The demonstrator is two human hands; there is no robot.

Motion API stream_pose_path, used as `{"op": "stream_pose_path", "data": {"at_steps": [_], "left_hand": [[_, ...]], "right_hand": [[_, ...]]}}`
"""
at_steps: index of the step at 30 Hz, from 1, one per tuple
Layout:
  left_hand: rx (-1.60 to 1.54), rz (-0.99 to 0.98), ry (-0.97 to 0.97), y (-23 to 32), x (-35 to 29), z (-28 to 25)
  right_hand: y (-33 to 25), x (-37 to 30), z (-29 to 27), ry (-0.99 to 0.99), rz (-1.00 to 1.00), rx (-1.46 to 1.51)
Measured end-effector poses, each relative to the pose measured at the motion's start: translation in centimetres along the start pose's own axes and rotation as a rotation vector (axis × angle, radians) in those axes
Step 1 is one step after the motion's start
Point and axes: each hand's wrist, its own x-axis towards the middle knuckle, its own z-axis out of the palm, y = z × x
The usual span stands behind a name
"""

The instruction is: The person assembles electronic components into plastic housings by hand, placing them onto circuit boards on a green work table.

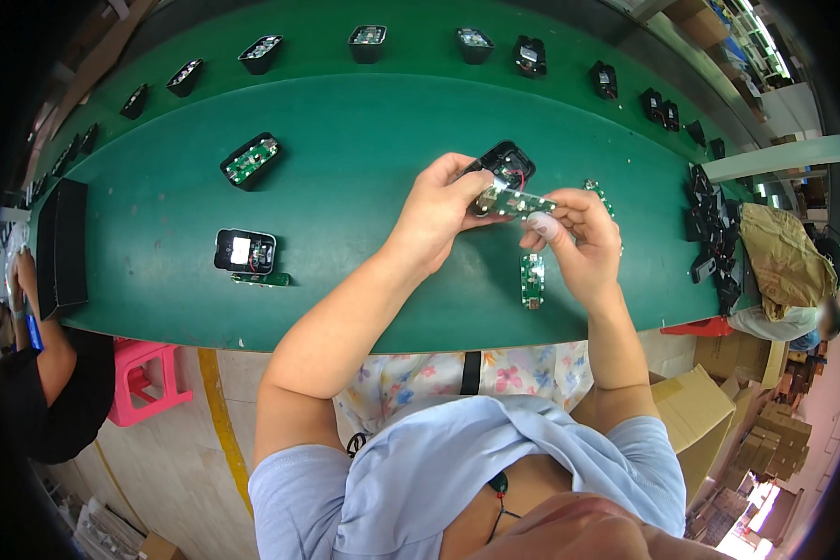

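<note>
My left hand (439,205) is closed around a black plastic housing (508,159), whose open side shows red wires inside. Across the front of the housing lies a green circuit board (515,202), tilted. Its right end is pinched between the thumb and fingers of my right hand (577,233). Below my right hand, another circuit board (532,281) lies on the green table, and one more board (599,196) is partly hidden behind that hand. To the left sit a housing with a board in it (250,161) and a housing with a white part (245,250), a loose board at its lower edge.
Several black housings (368,43) stand in a row along the far strip of the table (383,121). A pile of black housings (711,233) lies at the right end. At the left edge is a black bin (63,245), with another person's arm (54,359) beyond it.
</note>
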Motion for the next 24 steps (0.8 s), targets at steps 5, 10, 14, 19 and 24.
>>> {"op": "stream_pose_path", "data": {"at_steps": [5,10,14,19,24], "left_hand": [[-0.085,0.002,-0.016,0.0,0.0,0.1],[-0.083,0.014,-0.037,-0.1,0.1,0.0],[-0.046,0.043,-0.052,-0.3,-0.1,0.1],[0.007,0.155,-0.101,-1.4,-0.2,0.5],[0.084,0.307,-0.173,-1.6,-0.3,0.5]], "right_hand": [[-0.2,0.3,0.0,0.021,-0.013,-0.052],[-0.4,0.3,0.0,0.045,-0.01,-0.023],[-0.2,0.7,0.0,0.078,0.037,0.018],[0.1,1.2,0.0,0.15,0.194,0.242],[0.4,0.8,0.9,0.082,0.352,0.397]]}}
